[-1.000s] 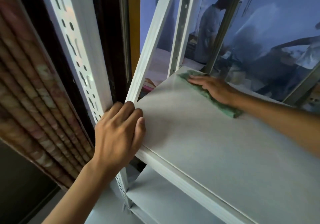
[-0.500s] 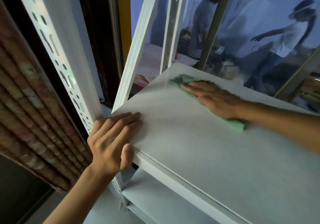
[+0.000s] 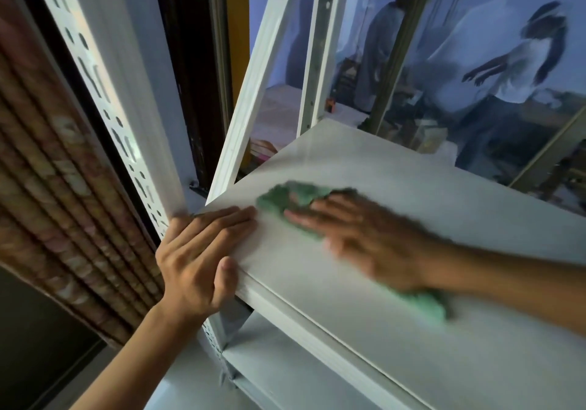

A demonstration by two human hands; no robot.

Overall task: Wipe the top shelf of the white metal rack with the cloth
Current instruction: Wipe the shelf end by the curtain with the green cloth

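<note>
The white top shelf (image 3: 396, 308) of the metal rack fills the lower right. A green cloth (image 3: 295, 197) lies flat on it near the left end, with one end showing past my wrist. My right hand (image 3: 364, 238) presses flat on the cloth with fingers straight, blurred by motion. My left hand (image 3: 196, 260) rests on the shelf's front left corner, fingers straight on top and thumb against the front edge.
A perforated white rack post (image 3: 120, 124) rises just left of my left hand, another post (image 3: 253, 92) behind the corner. A lower shelf (image 3: 285, 371) sits beneath. A patterned blind (image 3: 47, 187) hangs at left. People stand behind the glass (image 3: 513, 70) beyond the rack.
My right hand has slid the cloth from the far back corner toward me and to the left, close to my left hand. My left hand's fingers have flattened onto the shelf corner.
</note>
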